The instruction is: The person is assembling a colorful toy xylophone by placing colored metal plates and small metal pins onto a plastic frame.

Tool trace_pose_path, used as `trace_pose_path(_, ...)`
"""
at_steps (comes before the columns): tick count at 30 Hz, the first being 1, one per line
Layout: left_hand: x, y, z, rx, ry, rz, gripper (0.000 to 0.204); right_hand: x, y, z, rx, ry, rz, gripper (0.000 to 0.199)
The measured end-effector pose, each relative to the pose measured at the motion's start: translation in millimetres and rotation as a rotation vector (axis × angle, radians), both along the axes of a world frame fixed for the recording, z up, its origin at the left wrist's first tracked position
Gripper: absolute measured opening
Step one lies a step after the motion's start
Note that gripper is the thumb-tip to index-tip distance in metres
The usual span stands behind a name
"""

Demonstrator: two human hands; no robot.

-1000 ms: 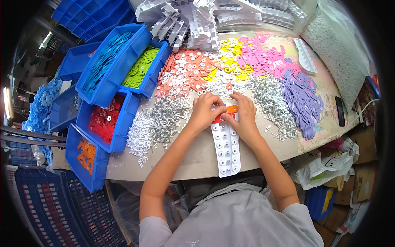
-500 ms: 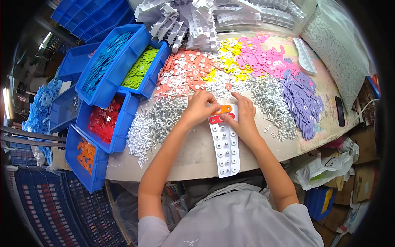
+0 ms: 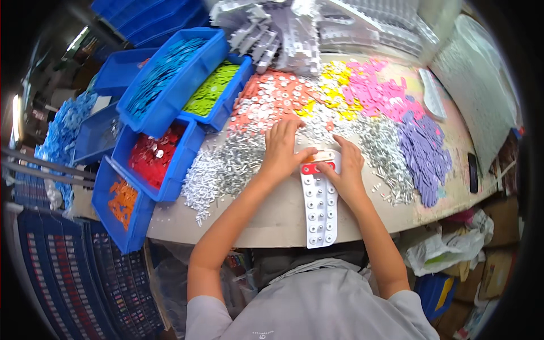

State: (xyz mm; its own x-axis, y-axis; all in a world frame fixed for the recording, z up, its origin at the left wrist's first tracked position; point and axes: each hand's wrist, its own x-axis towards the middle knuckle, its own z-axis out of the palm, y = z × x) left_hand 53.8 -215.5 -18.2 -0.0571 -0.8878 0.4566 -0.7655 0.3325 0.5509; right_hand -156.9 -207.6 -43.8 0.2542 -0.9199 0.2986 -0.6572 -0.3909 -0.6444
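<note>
- The round worktable fills the view, and everything here sits around the white strip at its near edge.
- Left of the strip, blue bins step down the table's side: blue pieces and green pieces at the far end, red pieces nearer, orange pieces nearest.
- Beyond the strip, heaps spread out: salmon-pink pieces straight ahead, yellow and bright pink pieces to the far right, purple pieces well right.
- Silver metal bits lie just left of the strip, and more lie just right of it.
- The white strip, dotted with round studs, runs from the hands toward the person and overhangs the table edge.
- The left hand rests at the strip's far end, fingers spread on the pile, thumb pressing toward the red piece.
- The right hand sits on the strip's right side, fingertips pinching at the same end.
- The small red piece lies across the strip's top end, between both thumbs.
- A dark phone lies far right.
</note>
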Motion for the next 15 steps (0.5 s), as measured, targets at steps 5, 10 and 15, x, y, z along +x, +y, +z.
trace_pose_path(5,126,-35,91,-0.393,-0.185,0.301,0.041,-8,0,0,0.000,0.065,-0.009,0.075)
trace_pose_path(10,335,-48,126,0.041,-0.303,0.633,0.056,29,-6,47,-0.192,0.028,0.168,0.034)
trace_pose_path(15,385,-78,99,0.664,-0.319,0.397,0.054,110,-53,87,-0.342,0.037,0.433,0.022)
